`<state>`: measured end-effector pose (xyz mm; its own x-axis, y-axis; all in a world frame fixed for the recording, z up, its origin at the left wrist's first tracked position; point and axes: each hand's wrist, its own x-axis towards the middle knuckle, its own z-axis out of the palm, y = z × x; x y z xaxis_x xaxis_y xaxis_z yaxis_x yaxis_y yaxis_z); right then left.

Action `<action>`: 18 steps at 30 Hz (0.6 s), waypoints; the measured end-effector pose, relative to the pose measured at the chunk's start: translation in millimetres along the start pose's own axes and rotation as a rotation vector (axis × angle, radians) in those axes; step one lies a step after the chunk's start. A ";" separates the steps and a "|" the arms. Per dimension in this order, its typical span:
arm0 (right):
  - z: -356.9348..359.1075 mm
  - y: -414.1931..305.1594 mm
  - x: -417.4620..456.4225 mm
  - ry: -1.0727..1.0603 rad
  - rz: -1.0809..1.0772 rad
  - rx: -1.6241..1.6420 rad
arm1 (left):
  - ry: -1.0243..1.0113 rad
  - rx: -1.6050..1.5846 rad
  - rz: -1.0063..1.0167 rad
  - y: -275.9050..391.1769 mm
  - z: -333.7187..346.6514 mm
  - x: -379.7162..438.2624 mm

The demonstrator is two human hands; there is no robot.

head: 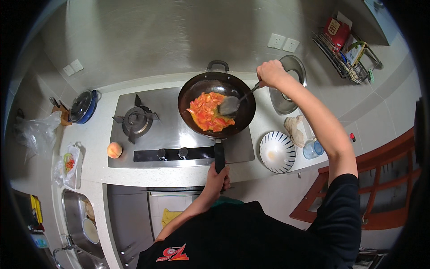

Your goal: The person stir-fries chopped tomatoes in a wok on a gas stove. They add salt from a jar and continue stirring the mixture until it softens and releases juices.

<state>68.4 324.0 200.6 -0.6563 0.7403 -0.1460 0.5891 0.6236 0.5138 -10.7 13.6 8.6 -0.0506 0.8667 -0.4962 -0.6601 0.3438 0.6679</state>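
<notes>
A dark wok (188,88) stands on the right side of the stainless-steel gas cooktop (181,141). Inside it lie chopped, softened tomatoes (206,112) in an orange-red sauce. My left hand (217,178) is closed around the wok's black handle (219,156), which points towards me. My right hand (271,74), raised at the wok's upper right, grips the handle of a dark spatula (229,106); the spatula's blade rests in the wok against the right side of the tomatoes. A white bowl with blue stripes (277,152) sits on the counter to the right of the cooktop.
A metal lid (286,106) leans at the wall behind my right arm. Near it are a cloth (295,131) and a blue-tinted jar (312,149). At left are an empty burner (136,121), a peach (114,150), a blue lidded pot (82,107), a white tray (77,166) and a sink (72,210).
</notes>
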 end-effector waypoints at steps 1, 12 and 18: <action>-4.1 -1.5 -2.2 -0.023 -0.023 -0.057 | -0.006 -0.001 0.000 -1.5 -0.7 1.0; -20.8 -54.8 -7.6 0.024 -0.215 -0.022 | -0.012 -0.024 0.002 -2.4 -1.4 1.2; -29.2 -39.5 -25.0 -0.091 -0.115 0.058 | 0.008 -0.038 -0.007 -2.4 1.5 -0.2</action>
<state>47.8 273.5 208.7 -0.6769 0.6813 -0.2784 0.5405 0.7169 0.4404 -8.1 13.1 8.0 -0.0513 0.8614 -0.5053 -0.6884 0.3361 0.6428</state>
